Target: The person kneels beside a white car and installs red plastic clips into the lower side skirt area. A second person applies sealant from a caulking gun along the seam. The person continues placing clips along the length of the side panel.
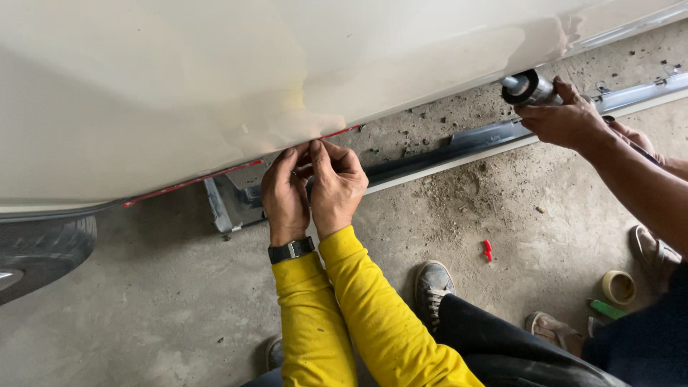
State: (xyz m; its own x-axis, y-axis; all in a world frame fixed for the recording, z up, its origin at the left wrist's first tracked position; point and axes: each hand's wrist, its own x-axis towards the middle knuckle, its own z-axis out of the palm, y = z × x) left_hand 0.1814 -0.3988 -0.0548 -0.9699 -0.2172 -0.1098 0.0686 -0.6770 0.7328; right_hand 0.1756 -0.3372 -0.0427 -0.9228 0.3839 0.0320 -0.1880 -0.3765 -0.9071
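Note:
My left hand [284, 195] and my right hand [337, 183] are side by side at the lower edge of a cream car body panel [215, 79]. Both sets of fingertips pinch at the panel's bottom lip, where a thin red strip [193, 181] runs along the edge. I wear yellow sleeves and a black wristwatch [290, 250] on the left wrist. What the fingers grip is hidden behind them.
Another person's hand [566, 118] holds a sealant gun tube [529, 87] at the right. A long grey side-sill trim [459, 143] lies on the concrete floor. A tyre [43, 247] is at the left. A tape roll [618, 287], a green item [608, 309] and a small red piece [488, 250] lie at the right.

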